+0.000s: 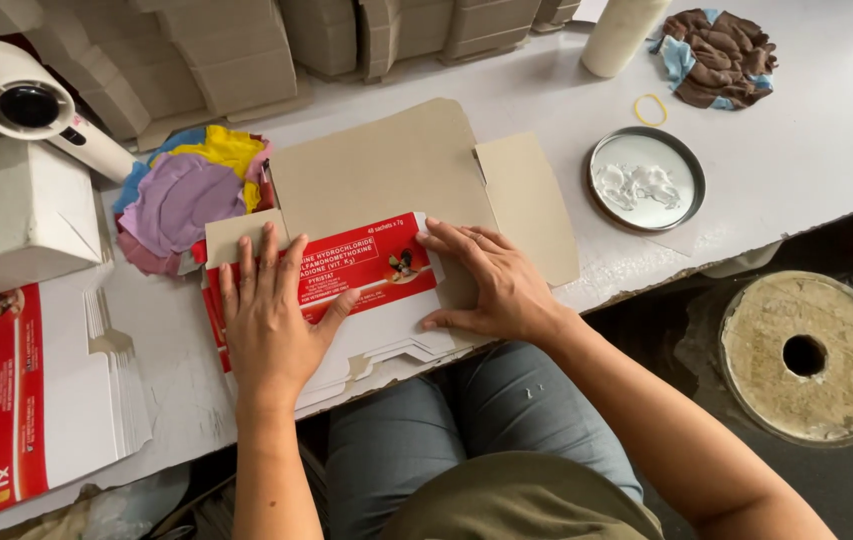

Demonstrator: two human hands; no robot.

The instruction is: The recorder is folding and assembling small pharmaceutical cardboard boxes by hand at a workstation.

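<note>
Fingers: both hands spread flat, gripping nothing.
Left hand [271,315]: presses the red-and-white carton blank [366,262].
Right hand [491,285]: presses its right fold.
Carton blank: on the worktop [806,140], left of the round paste tin [645,178].

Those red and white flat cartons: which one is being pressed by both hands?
The carton at the table's middle front, under the left hand and right hand, with brown flaps unfolded. The stack of cartons at the left lies untouched.
</note>
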